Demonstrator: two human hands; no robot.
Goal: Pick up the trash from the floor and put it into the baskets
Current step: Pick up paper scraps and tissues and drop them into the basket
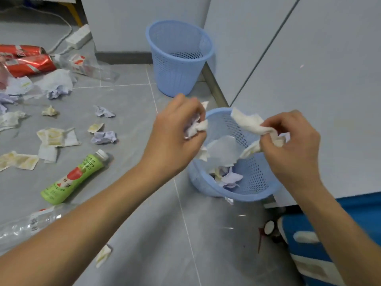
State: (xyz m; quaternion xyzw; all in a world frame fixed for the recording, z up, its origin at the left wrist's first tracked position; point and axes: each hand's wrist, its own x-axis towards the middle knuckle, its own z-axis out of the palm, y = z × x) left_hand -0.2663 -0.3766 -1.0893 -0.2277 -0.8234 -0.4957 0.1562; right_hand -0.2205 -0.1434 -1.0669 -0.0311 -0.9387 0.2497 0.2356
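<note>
My left hand (177, 133) grips crumpled white and lilac paper (194, 127) over the left rim of the near blue basket (257, 178). Over the same basket's right side, my right hand (292, 147) is closed on a white tissue (250, 122). Paper scraps (226, 176) lie inside this basket. A second blue basket (175, 69) stands farther back by the wall; its inside looks empty. Scattered on the floor to the left are a green bottle (76, 176), crumpled papers (104, 137), wrappers (54, 137) and red cans (31, 64).
White cabinet doors (309, 58) rise right behind the baskets. A clear plastic bottle (26, 223) lies at the lower left, another (90, 67) by the cans. A power strip (79, 37) with its cable sits at the back left. A blue object (309, 240) sits at the lower right.
</note>
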